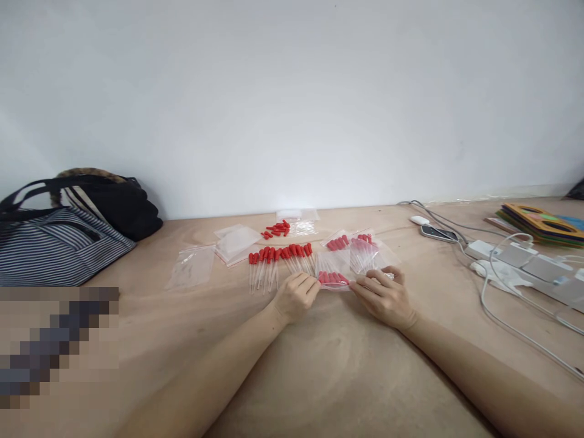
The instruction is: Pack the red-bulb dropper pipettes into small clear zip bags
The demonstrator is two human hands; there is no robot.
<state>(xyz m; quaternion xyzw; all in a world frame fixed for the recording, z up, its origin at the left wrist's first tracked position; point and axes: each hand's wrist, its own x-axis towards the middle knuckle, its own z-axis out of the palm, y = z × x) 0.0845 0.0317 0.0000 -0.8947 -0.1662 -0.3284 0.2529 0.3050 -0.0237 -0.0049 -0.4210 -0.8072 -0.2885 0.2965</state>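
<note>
Between my two hands lies a clear zip bag [334,267] holding several droppers with red rubber bulbs. My left hand [295,299] pinches the bag's near edge at its left corner, and my right hand [385,298] pinches the same edge at the right. Just beyond it are filled bags [365,246] of red-bulbed droppers. To the left, a row of loose droppers [274,258] lies with red bulbs pointing away from me. Behind that row are loose red bulbs [277,229] and thin clear glass tubes [303,227] on a plastic bag.
Flat zip bags [191,266] lie left of the droppers. A striped bag [59,243] stands at the far left. On the right are a phone [438,233], white power strips [524,261] with trailing cables, and a stack of coloured boards [542,224]. A white wall [292,109] bounds the table.
</note>
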